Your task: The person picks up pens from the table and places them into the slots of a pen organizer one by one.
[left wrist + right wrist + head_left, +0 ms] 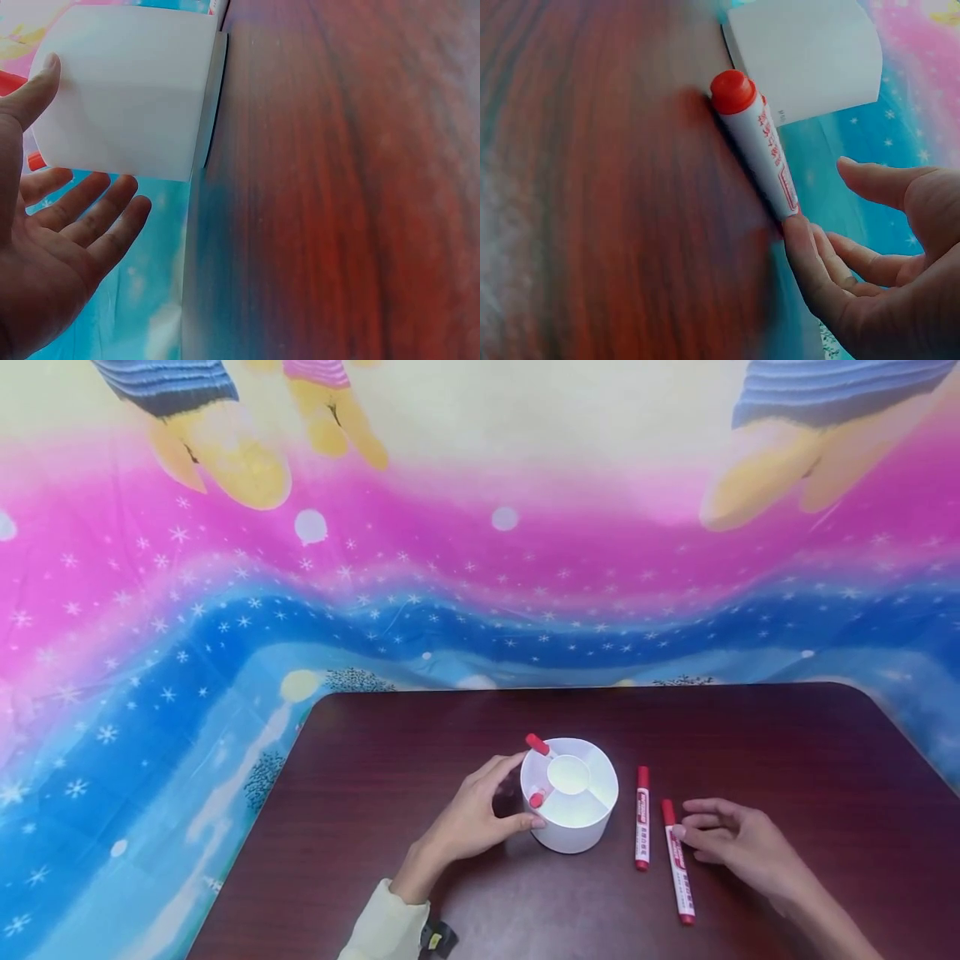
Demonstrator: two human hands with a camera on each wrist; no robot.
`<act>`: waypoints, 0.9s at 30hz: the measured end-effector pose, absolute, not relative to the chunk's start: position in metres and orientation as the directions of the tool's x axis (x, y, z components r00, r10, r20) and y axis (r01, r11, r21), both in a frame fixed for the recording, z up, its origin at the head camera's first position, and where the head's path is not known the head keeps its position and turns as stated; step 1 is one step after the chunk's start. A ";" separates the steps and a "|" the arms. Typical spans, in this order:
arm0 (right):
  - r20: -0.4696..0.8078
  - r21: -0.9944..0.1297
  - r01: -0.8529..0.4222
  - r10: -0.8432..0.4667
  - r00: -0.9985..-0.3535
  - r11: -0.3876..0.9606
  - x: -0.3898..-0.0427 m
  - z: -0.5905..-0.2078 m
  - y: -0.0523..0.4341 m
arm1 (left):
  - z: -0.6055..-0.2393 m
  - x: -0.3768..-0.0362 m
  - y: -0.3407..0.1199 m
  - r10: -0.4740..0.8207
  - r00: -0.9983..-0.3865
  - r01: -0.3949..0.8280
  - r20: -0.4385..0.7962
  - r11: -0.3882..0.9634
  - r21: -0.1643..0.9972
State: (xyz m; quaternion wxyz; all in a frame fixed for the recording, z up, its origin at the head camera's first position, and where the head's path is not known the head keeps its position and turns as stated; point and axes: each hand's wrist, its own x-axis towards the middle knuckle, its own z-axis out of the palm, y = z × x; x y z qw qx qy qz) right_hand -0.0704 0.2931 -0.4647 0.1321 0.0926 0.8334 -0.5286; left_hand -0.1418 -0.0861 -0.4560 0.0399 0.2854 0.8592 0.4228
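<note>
On the dark wooden table (750,735), the left hand (472,818) cups the side of a white round divided pen holder (570,827), fingers loosely spread against its wall, two red-capped markers (537,772) already standing inside. The right hand (738,843) lies relaxed and holding nothing, its fingertips (799,232) touching the nearer red marker (677,872), which lies flat just beside a second red marker (642,818), right of the holder.

Not much to read here tbh. Red print along the white barrels of both markers lying on the desk, the left marker (642,819) and the right marker (678,873), but too small and blurry to make out. Same story up close on the right marker (766,152): red lettering, not legible. Nothing printed on the white holder (570,827).
</note>
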 end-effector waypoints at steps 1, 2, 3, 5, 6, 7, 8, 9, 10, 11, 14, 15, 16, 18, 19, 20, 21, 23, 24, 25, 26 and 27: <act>-0.324 -0.855 0.301 0.017 -0.946 0.422 -0.071 -0.465 0.293 | -0.456 -0.142 -0.086 0.524 -0.835 0.454 0.170 0.481 0.750; -0.330 -0.852 0.307 0.020 -0.944 0.423 -0.071 -0.466 0.292 | -0.456 -0.142 -0.086 0.522 -0.837 0.450 0.166 0.482 0.751; -0.334 -0.849 0.310 0.021 -0.942 0.427 -0.071 -0.467 0.291 | -0.456 -0.142 -0.086 0.522 -0.837 0.450 0.165 0.483 0.751; -0.336 -0.842 0.314 0.029 -0.942 0.439 -0.071 -0.468 0.289 | -0.457 -0.142 -0.086 0.520 -0.839 0.445 0.160 0.486 0.753; -0.333 -0.837 0.311 0.032 -0.942 0.451 -0.071 -0.469 0.288 | -0.457 -0.143 -0.086 0.519 -0.840 0.443 0.159 0.487 0.753; -0.326 -0.831 0.306 0.037 -0.944 0.464 -0.071 -0.469 0.287 | -0.457 -0.143 -0.086 0.518 -0.840 0.442 0.158 0.487 0.753; -0.319 -0.824 0.299 0.042 -0.947 0.481 -0.071 -0.469 0.286 | -0.457 -0.143 -0.086 0.518 -0.841 0.442 0.158 0.488 0.753; -0.310 -0.816 0.292 0.048 -0.949 0.499 -0.071 -0.470 0.285 | -0.458 -0.143 -0.085 0.518 -0.841 0.441 0.157 0.488 0.753; -0.303 -0.808 0.287 0.056 -0.951 0.514 -0.071 -0.470 0.284 | -0.458 -0.143 -0.085 0.517 -0.842 0.438 0.154 0.489 0.754; -0.297 -0.801 0.284 0.061 -0.953 0.527 -0.072 -0.470 0.283 | -0.457 -0.143 -0.085 0.518 -0.842 0.438 0.153 0.489 0.755; -0.294 -0.786 0.285 0.075 -0.953 0.549 -0.075 -0.470 0.280 | -0.457 -0.143 -0.085 0.520 -0.840 0.439 0.154 0.485 0.756; -0.294 -0.785 0.286 0.075 -0.953 0.550 -0.075 -0.471 0.280 | -0.456 -0.143 -0.085 0.521 -0.839 0.440 0.156 0.483 0.757; -0.297 -0.784 0.288 0.075 -0.952 0.550 -0.076 -0.471 0.280 | -0.456 -0.142 -0.085 0.523 -0.837 0.445 0.161 0.480 0.756; -0.300 -0.788 0.290 0.073 -0.951 0.544 -0.075 -0.471 0.280 | -0.456 -0.142 -0.085 0.526 -0.833 0.454 0.171 0.473 0.755; -0.299 -0.788 0.290 0.073 -0.951 0.543 -0.075 -0.471 0.280 | -0.456 -0.142 -0.085 0.528 -0.831 0.457 0.175 0.469 0.755; -0.297 -0.790 0.288 0.073 -0.952 0.542 -0.075 -0.471 0.280 | -0.455 -0.142 -0.085 0.528 -0.830 0.460 0.179 0.466 0.756; -0.297 -0.792 0.288 0.072 -0.952 0.539 -0.075 -0.471 0.280 | -0.455 -0.142 -0.085 0.528 -0.830 0.461 0.182 0.464 0.756; -0.298 -0.804 0.289 0.068 -0.952 0.520 -0.074 -0.471 0.281 | -0.456 -0.142 -0.085 0.527 -0.831 0.458 0.180 0.463 0.759; -0.301 -0.809 0.291 0.065 -0.952 0.511 -0.074 -0.471 0.281 | -0.456 -0.142 -0.085 0.526 -0.832 0.456 0.178 0.464 0.760; -0.304 -0.812 0.293 0.064 -0.951 0.504 -0.074 -0.471 0.281 | -0.456 -0.142 -0.085 0.525 -0.833 0.453 0.175 0.465 0.760; -0.307 -0.818 0.296 0.061 -0.950 0.493 -0.074 -0.471 0.281 | -0.456 -0.142 -0.085 0.525 -0.833 0.455 0.176 0.467 0.758; -0.312 -0.823 0.300 0.059 -0.948 0.483 -0.073 -0.471 0.281 | -0.456 -0.142 -0.085 0.525 -0.833 0.455 0.175 0.469 0.758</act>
